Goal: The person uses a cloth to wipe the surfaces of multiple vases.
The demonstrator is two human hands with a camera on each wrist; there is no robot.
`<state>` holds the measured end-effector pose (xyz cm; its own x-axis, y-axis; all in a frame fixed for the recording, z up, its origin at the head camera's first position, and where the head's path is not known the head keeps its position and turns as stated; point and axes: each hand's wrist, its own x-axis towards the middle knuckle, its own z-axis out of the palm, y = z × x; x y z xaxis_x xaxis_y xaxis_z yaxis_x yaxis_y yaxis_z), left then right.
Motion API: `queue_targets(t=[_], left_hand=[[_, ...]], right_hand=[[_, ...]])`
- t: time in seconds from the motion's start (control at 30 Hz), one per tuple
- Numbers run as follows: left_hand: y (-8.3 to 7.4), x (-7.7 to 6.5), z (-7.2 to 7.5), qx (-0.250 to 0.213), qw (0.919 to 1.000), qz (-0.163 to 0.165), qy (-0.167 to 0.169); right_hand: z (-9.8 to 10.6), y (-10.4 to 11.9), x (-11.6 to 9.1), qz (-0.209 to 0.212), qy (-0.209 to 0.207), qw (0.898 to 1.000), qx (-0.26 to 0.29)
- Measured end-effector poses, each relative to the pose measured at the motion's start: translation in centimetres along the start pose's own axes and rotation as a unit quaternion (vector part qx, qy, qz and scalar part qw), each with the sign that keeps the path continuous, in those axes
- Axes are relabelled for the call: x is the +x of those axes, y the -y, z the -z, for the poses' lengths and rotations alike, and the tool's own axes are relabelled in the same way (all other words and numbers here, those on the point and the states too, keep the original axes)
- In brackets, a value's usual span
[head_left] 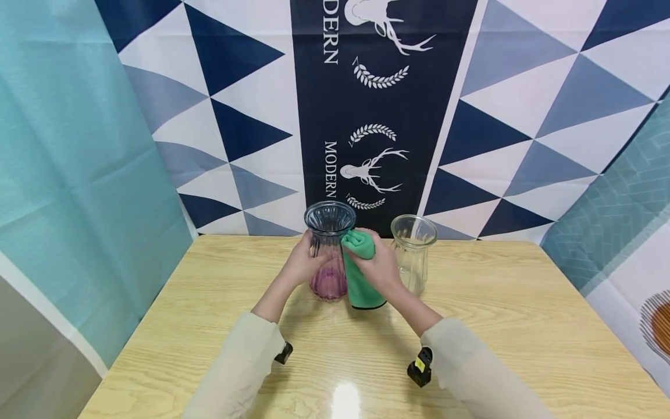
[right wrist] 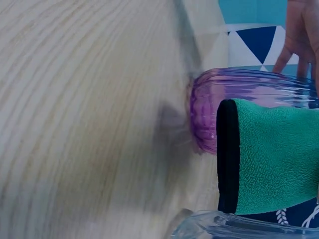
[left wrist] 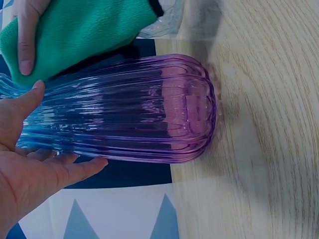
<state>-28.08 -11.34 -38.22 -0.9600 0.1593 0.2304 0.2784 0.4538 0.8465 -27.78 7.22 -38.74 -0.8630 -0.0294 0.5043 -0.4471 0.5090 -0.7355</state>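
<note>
A ribbed glass vase (head_left: 328, 282), blue at the flared rim and pink-purple at the base, stands upright with its base at the tabletop. My left hand (head_left: 305, 261) grips its upper half from the left, thumb on the near side and fingers round the far side in the left wrist view. From the right, my right hand (head_left: 381, 266) holds a folded green cloth (head_left: 364, 288) with dark edging against the vase just below the rim. The cloth hangs down along the vase's side, and most of the right hand's fingers are hidden behind it.
Just right of the cloth a clear glass vase (head_left: 416, 270) stands on the light wood table (head_left: 487, 326). A patterned cloth backdrop (head_left: 251, 128) rises behind the table's far edge, and a turquoise curtain (head_left: 78, 174) hangs on the left.
</note>
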Motion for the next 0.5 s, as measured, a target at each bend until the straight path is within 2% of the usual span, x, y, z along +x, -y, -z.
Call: queue_targets(t=[0.23, 0.4, 0.5], left_hand=[[-0.2, -0.1, -0.1, -0.011, 0.9998, 0.018, 0.002], [-0.2, -0.1, -0.1, -0.012, 0.9998, 0.017, 0.003], [-0.2, -0.1, -0.1, -0.01, 0.9998, 0.015, 0.0]], right_hand=[[-0.4, -1.5, -1.0, -0.023, 0.033, 0.999, -0.028], [-0.6, -2.8, -1.9, -0.012, 0.064, 0.994, -0.09], [-0.6, -3.4, -2.3, -0.02, 0.087, 0.989, -0.118]])
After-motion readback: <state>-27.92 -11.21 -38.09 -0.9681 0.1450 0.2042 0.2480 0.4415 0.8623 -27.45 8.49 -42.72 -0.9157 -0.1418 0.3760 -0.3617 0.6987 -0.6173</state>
